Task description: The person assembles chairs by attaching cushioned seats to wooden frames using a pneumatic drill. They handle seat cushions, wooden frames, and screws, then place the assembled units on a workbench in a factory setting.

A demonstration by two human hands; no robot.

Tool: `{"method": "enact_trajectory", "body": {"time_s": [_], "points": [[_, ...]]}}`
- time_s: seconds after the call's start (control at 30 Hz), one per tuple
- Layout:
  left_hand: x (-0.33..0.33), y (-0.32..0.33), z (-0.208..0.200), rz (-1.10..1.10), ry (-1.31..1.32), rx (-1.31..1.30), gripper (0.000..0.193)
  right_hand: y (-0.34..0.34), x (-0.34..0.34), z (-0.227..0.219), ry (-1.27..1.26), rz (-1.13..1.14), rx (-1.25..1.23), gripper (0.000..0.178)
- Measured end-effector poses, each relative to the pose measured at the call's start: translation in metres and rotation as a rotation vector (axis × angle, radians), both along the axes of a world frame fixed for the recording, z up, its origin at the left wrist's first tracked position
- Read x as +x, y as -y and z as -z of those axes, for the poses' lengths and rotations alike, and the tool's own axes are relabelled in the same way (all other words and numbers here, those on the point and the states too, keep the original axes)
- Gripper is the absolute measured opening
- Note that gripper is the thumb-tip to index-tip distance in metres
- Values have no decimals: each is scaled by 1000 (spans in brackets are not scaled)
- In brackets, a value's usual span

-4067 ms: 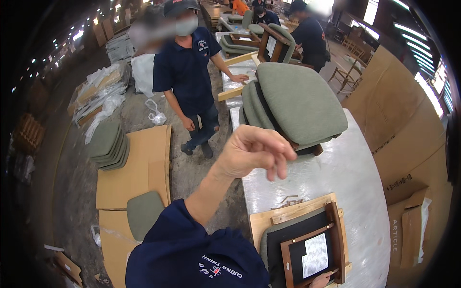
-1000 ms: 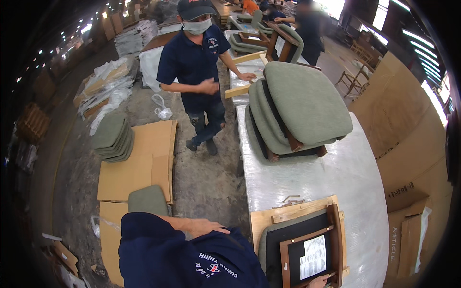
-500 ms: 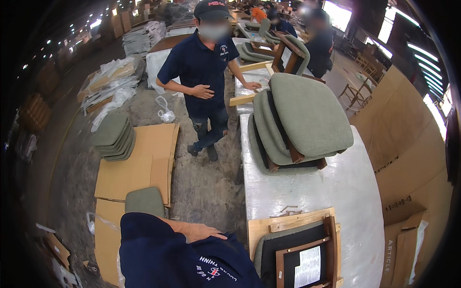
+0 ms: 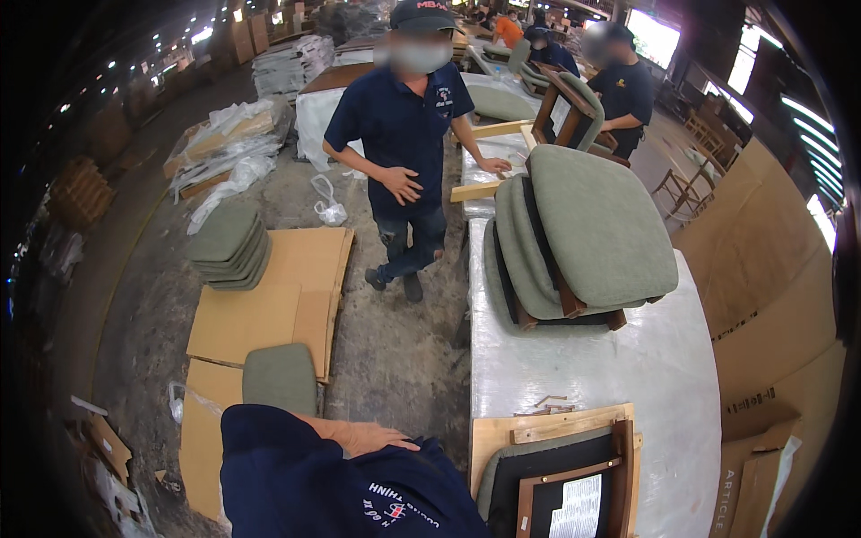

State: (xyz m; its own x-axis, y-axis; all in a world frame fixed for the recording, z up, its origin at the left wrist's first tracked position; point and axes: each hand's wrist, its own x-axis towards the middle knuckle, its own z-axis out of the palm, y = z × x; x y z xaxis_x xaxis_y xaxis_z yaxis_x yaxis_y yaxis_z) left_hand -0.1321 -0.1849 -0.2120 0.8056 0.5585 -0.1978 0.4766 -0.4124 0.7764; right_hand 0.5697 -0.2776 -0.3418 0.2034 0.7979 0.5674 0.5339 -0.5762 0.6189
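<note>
My left hand (image 4: 363, 438) lies flat against my own navy shirt (image 4: 341, 489) at the bottom of the view and holds nothing. My right hand is out of sight. Just right of it, an upturned chair seat (image 4: 560, 484) with a wooden frame, black underside and white paper label rests on the near end of a white-wrapped table (image 4: 628, 368). A few small metal fittings (image 4: 543, 405) lie just beyond the seat. Farther along the table lies a stack of green cushioned chair seats (image 4: 583, 233).
A co-worker in a navy polo and cap (image 4: 404, 134) stands left of the table, one hand on a wooden piece (image 4: 475, 190). Cardboard sheets (image 4: 260, 305), a lone green cushion (image 4: 280, 377) and a cushion stack (image 4: 229, 244) lie on the floor. Tall cardboard (image 4: 762, 269) lines the right.
My left arm, raised over the table four seconds ago, has dropped against my chest. My right hand at the bottom edge has left the view. The co-worker has stepped closer.
</note>
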Motion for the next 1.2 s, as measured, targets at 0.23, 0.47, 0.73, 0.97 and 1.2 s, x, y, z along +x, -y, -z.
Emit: {"method": "enact_trajectory", "body": {"time_s": [0.23, 0.47, 0.73, 0.97, 1.2], "points": [[-3, 4, -3, -10, -55, -23, 91, -11, -9, -5, -105, -30, 51, 46], [-3, 3, -5, -19, -33, -47, 89, 6, -3, -2, -185, -2, 65, 43], [-1, 7, -4, -42, -101, -121, 93, 23, 6, -9, -294, -12, 94, 40], [-5, 3, -4, -1, -61, -60, 89, -24, -33, -34, -498, 69, 197, 38], [-8, -1, -2, -3, -19, -67, 77, -45, -52, -55, -850, 210, 360, 40]]}}
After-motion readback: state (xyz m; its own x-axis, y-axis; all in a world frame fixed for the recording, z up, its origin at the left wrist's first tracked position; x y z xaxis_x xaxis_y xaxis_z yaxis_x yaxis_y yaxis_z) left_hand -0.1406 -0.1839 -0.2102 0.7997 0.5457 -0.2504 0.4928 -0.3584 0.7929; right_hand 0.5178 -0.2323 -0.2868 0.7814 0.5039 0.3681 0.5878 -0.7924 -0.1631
